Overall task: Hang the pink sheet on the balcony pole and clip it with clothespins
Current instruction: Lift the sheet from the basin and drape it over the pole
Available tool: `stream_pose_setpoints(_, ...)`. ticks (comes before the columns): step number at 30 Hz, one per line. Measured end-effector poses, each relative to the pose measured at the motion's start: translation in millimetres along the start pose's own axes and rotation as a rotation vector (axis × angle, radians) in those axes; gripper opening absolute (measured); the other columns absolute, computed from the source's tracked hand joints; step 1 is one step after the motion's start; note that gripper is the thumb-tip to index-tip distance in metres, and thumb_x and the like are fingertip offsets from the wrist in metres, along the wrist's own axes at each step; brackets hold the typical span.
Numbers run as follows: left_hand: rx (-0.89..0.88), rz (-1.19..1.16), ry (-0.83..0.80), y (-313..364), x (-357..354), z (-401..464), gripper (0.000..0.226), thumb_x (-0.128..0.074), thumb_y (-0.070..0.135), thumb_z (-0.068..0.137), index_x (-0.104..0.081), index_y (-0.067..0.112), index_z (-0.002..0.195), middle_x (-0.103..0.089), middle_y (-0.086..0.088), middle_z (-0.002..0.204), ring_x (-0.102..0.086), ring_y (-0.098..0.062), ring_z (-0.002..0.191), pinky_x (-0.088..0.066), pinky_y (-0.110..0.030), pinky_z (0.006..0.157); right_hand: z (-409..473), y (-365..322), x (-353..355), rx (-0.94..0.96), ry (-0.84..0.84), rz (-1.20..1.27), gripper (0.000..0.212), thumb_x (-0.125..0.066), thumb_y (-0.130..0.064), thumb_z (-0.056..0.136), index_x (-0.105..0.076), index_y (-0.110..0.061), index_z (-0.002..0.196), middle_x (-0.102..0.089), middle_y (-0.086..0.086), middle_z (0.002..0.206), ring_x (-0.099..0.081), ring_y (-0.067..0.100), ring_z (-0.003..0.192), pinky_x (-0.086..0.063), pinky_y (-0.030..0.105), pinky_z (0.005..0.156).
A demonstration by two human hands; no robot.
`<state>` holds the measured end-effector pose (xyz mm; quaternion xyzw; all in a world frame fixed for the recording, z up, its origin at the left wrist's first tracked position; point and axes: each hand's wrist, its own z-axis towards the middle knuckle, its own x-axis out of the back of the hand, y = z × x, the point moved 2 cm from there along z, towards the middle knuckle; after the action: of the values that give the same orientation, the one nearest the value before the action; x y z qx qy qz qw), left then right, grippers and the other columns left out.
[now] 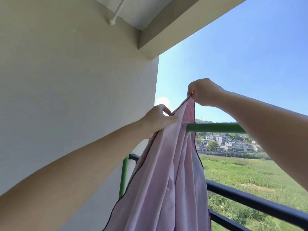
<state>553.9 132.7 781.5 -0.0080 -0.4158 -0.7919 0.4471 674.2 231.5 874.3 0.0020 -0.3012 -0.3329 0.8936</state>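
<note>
The pink sheet (168, 172) with a dark hem hangs in long folds from both my hands, in front of the green balcony pole (215, 127). My left hand (157, 120) grips the sheet's upper edge near the white wall, just above pole height. My right hand (203, 92) pinches a corner of the sheet higher up, above the pole. The pole's left part is hidden behind the fabric. No clothespins are in view.
A white wall (75, 89) stands close on the left. A green upright post (124, 175) rises beside it. The dark balcony railing (260, 204) runs across the lower right, with fields and houses far beyond. A beam and ceiling pipe (117, 12) pass overhead.
</note>
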Motion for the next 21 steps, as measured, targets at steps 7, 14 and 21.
stream_pose_setpoints(7,-0.178,0.220,0.008,64.0,-22.3,-34.4,0.013,-0.058,0.018,0.083,-0.060,0.007,0.078,-0.047,-0.001,0.060,-0.040,-0.016,0.055,-0.029,-0.017,0.045,-49.8,62.9,66.4,-0.082,-0.047,-0.075,0.024,-0.048,0.000,0.085,-0.067,-0.014,0.088,-0.066,0.009,0.095,-0.058,0.028,0.083,-0.048,0.033,0.065)
stream_pose_setpoints(14,-0.393,0.291,0.005,143.0,-73.9,-87.3,0.009,-0.053,0.020,0.088,-0.055,0.012,0.084,-0.044,0.005,0.055,-0.038,-0.008,0.046,-0.029,-0.009,0.037,-126.0,118.1,146.8,-0.196,0.027,-0.227,0.025,-0.046,0.002,0.083,-0.065,-0.012,0.094,-0.065,0.011,0.095,-0.059,0.032,0.088,-0.041,0.031,0.064)
stream_pose_setpoints(21,-0.433,0.310,0.035,205.0,-129.9,-159.0,0.022,-0.047,0.016,0.087,-0.056,0.021,0.068,-0.053,0.005,0.056,-0.048,-0.012,0.053,-0.036,-0.026,0.056,-196.4,162.9,225.0,-0.327,-0.169,-0.228,0.020,-0.054,-0.003,0.080,-0.070,-0.013,0.087,-0.068,0.010,0.093,-0.059,0.029,0.089,-0.045,0.032,0.064)
